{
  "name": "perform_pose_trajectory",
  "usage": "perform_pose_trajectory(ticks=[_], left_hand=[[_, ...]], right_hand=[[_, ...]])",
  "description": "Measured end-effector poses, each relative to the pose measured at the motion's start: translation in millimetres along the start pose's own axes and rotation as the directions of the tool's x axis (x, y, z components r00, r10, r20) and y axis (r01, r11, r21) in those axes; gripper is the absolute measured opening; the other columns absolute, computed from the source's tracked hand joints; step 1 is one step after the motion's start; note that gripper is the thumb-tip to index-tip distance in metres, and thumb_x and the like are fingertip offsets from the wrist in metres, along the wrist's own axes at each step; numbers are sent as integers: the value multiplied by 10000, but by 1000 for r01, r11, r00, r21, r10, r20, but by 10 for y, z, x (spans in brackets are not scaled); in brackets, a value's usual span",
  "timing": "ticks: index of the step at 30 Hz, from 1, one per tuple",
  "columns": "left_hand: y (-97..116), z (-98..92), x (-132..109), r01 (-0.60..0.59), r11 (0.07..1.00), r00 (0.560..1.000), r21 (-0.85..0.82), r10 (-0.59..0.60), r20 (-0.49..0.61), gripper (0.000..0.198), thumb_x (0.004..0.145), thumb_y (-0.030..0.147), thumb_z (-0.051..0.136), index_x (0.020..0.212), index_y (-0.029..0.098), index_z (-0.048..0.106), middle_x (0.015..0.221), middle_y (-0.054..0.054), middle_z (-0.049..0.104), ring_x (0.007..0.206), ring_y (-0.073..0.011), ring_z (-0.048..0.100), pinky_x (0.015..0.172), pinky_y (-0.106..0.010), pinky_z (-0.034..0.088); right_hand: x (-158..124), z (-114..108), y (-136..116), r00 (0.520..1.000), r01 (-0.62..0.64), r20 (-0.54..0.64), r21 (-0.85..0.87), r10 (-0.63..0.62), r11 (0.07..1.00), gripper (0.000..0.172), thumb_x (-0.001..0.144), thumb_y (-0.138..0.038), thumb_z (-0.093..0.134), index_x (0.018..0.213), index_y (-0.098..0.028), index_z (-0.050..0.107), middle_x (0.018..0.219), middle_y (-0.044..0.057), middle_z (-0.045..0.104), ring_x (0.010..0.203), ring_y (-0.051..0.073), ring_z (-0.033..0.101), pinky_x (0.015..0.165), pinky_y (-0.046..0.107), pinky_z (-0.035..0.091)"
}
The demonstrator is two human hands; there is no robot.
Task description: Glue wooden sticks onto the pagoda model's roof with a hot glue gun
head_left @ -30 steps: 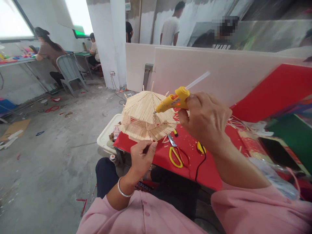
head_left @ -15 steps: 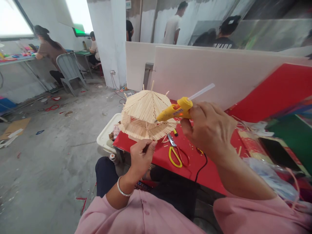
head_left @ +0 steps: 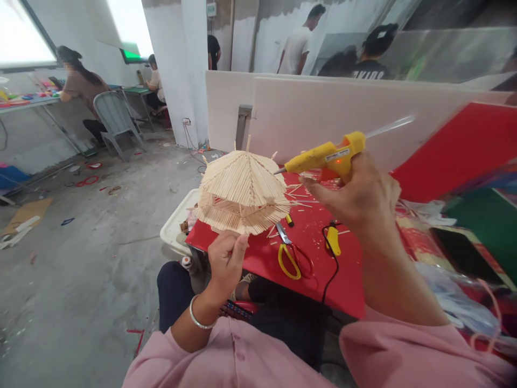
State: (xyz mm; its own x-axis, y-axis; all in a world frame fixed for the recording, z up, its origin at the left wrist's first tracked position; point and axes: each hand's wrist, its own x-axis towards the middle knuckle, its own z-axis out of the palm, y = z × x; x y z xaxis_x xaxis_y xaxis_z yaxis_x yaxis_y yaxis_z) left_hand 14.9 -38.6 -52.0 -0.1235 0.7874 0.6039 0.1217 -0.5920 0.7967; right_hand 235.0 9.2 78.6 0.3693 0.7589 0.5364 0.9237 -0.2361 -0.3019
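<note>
A model pavilion (head_left: 242,180) built of thin wooden sticks, with two tiers of roof, stands at the near left of the red table (head_left: 343,285). At its lower front edge my left hand (head_left: 226,261) is pinched closed; whatever lies between the fingertips is too small to make out. My right hand (head_left: 359,199) grips a yellow hot glue gun (head_left: 323,156), raised right of the upper roof. The gun's nozzle points left, apart from the roof, and a clear glue stick (head_left: 391,125) sticks out of its back. Scissors (head_left: 290,258) with yellow and red handles lie before the model.
A yellow utility knife (head_left: 333,241) and a black cord (head_left: 329,280) lie on the table, with loose sticks (head_left: 301,196) behind. A phone (head_left: 462,256) and plastic bag (head_left: 448,299) are at right. White boards (head_left: 343,116) stand behind. A white tub (head_left: 172,229) is at left.
My right hand has lifted the glue gun up and to the right, away from the roof's front edge. My left hand has shifted slightly left, still pinched at the model's front.
</note>
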Motion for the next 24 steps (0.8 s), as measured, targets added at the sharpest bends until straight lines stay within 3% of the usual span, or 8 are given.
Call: perform_pose_trajectory(ticks=[3,6,9,11,14,18,21,24], left_hand=[[0,-10,76,-62,995,996,74,67,-63,332,932,247,682,622,174,590,777,-21,685,703,-104,643,661,-216,509],[-91,-99,50,-70,988,985,136,90,-150,117,938,252,669,839,191,689,871,-33,702,813,-132,669,727,-244,541],[-314,-262,-145,25,983,948,183,35,-315,130,952,308,641,933,194,699,889,-43,704,849,-154,675,764,-273,558],[-507,-363,-329,150,973,919,177,-71,-387,162,945,343,642,930,191,695,857,-31,693,749,-135,657,711,-257,552],[-781,-426,-539,301,929,915,217,-217,-340,153,936,327,631,905,194,701,786,-16,696,699,-135,656,652,-239,533],[-1043,-296,-538,264,913,962,312,-224,-158,142,898,306,638,912,211,742,884,-44,743,795,-174,695,743,-299,565],[-1190,-127,-438,248,910,966,331,-207,-153,155,859,330,670,922,211,747,972,-77,724,920,-217,689,864,-374,569],[-1287,0,-403,255,897,963,361,-200,-181,182,834,352,695,922,198,735,988,-95,666,947,-242,653,880,-415,555]], right_hand=[[16,45,92,999,-24,27,163,20,986,546,614,-614,751,964,-252,539,676,-40,518,656,167,481,673,356,360],[-9,103,236,995,-73,92,351,43,933,569,537,-661,785,797,-254,484,616,-61,476,586,128,430,614,333,390],[-54,139,417,987,-144,133,472,91,870,576,480,-665,803,724,-250,489,607,-56,475,575,117,402,550,309,373],[-88,165,554,979,-190,167,509,120,839,525,475,-613,807,721,-240,530,613,-49,486,574,118,405,525,301,361],[-139,237,749,971,-216,208,554,117,804,413,512,-524,764,763,-231,616,652,-36,530,595,128,441,537,294,373],[-204,335,884,960,-262,249,622,132,738,360,538,-458,698,826,-242,693,682,-19,628,621,166,553,590,321,433],[-254,337,883,963,-262,227,658,147,706,330,546,-427,705,819,-243,688,671,-4,652,618,187,597,585,336,447],[-311,300,862,969,-240,212,684,127,689,297,592,-406,730,831,-238,679,700,11,657,638,182,607,606,341,453]])
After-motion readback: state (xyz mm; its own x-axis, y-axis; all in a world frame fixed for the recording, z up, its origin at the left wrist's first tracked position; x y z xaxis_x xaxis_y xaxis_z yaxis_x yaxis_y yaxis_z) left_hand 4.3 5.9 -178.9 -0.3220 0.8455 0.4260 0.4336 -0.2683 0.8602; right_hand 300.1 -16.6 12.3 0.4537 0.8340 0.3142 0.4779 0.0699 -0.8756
